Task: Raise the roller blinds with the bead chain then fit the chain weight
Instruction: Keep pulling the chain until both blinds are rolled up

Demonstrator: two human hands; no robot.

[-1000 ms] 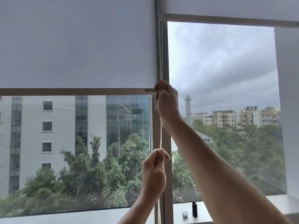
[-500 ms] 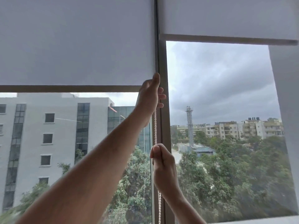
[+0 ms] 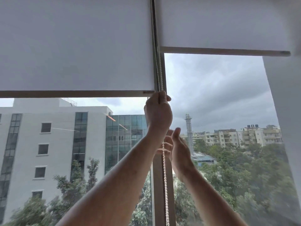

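The white bead chain (image 3: 165, 185) hangs down the window mullion between two pale roller blinds. The left blind (image 3: 76, 46) has its bottom bar about level with my left hand. The right blind (image 3: 224, 22) is rolled higher. My left hand (image 3: 158, 111) is up beside the left blind's bar end, fist closed around the chain. My right hand (image 3: 178, 145) is lower, just right of the chain, with its fingers spread and nothing in it. No chain weight is in view.
The grey mullion (image 3: 160, 193) runs between the two glass panes. A white wall edge (image 3: 286, 111) borders the right pane. Outside are buildings and trees.
My left hand has closed on the chain near the bar end. My right hand has let go of the chain and opened, rising a little.
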